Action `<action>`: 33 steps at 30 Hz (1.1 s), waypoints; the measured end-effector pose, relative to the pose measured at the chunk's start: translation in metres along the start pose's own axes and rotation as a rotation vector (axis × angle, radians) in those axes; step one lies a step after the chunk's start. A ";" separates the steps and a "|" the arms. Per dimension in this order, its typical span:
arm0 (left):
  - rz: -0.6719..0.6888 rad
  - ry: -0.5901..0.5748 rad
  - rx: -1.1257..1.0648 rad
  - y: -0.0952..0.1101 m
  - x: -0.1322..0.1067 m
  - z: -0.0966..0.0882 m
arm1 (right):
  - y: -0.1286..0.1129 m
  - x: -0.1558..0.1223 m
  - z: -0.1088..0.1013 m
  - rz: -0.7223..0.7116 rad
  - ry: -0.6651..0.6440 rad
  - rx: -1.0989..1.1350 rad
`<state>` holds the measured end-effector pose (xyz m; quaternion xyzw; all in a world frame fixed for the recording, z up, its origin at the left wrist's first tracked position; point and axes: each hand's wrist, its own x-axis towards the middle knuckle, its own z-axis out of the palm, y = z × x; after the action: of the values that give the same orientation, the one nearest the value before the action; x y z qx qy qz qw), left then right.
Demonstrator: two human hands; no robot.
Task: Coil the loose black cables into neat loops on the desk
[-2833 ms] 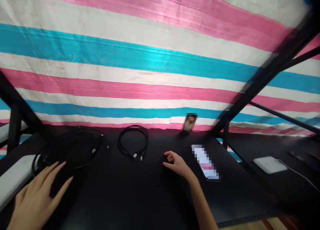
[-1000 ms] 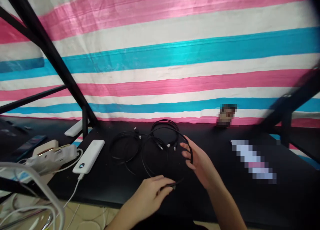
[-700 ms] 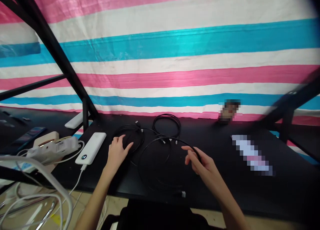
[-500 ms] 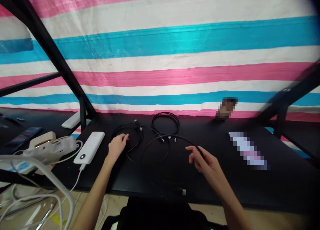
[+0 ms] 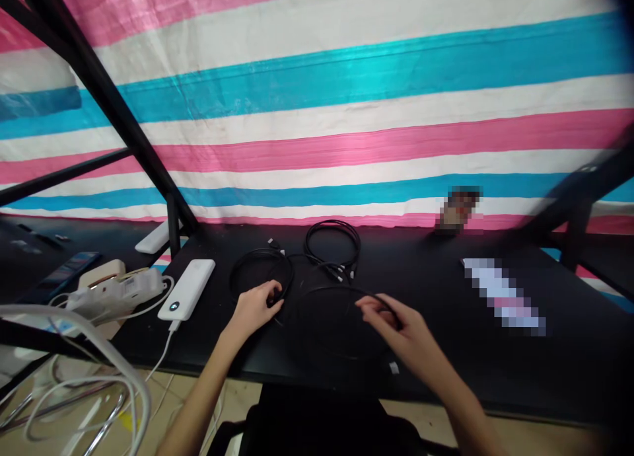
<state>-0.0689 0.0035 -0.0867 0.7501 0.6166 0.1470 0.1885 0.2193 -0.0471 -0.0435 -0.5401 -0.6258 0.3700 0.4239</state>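
My right hand (image 5: 393, 320) is closed around a thin black cable (image 5: 341, 288), which bows out to the left in a wide loop above the black tabletop. A pale plug end (image 5: 393, 368) shows below that hand, near the table's front edge. My left hand (image 5: 257, 305) has its fingers curled together at the near side of a coiled black cable (image 5: 232, 271). What lies between those fingers, if anything, is hidden against the dark table. Behind both hands rests another coiled black cable (image 5: 357, 238), its light plugs (image 5: 341, 271) close by.
On the left, a white power bank (image 5: 191, 284) has a white cable plugged into it. Farther left are a white power strip (image 5: 119, 291) and a phone (image 5: 72, 274). A blurred-out flat object (image 5: 502, 294) lies right. Black frame bars (image 5: 123, 122) slant up at both sides.
My left hand has moved right and nearer, its fingers more curled. The right hand has shifted slightly and closed further on its cable, whose loop hangs lower. The view has turned slightly.
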 end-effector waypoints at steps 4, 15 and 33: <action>-0.048 0.041 -0.002 0.003 0.000 -0.004 | -0.011 0.008 0.045 -0.117 -0.252 -0.247; 0.096 0.568 -0.336 0.001 0.006 -0.011 | 0.013 0.027 0.101 -0.087 -0.358 -0.644; -0.188 0.482 -0.360 -0.027 0.037 -0.046 | 0.004 0.040 0.025 -0.435 -0.064 -0.370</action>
<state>-0.1063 0.0488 -0.0592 0.5880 0.6743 0.4092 0.1792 0.1953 -0.0073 -0.0513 -0.4494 -0.7969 0.1669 0.3676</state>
